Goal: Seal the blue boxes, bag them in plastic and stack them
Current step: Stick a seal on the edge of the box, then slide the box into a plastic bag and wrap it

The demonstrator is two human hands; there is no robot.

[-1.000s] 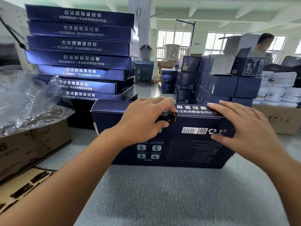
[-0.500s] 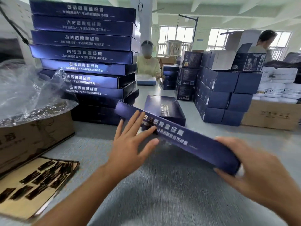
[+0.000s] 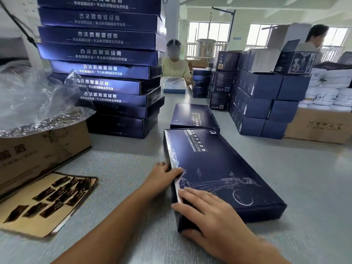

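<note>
**First:** Blue cardboard: where is the blue box [image 3: 219,174] now?

**Second:** Flat on the grey table [image 3: 123,164], picture side up. Half a second ago it was tilted in the air. The left hand [image 3: 163,176] grips its left edge, thumb on top. The right hand [image 3: 207,210] lies open on the near corner.

**First:** Meaning?

**Second:** Probably sealed and ready for bagging. Plastic bags [image 3: 38,100] lie left of the hands, with the stack of blue boxes [image 3: 101,54] beyond.

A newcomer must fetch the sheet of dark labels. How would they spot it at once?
Find the tall stack of blue boxes on the left; nearer the camera stands a brown carton heaped with clear plastic. The sheet lies flat on the table in front of that carton: unlike it, thin and covered with dark strips.
</note>
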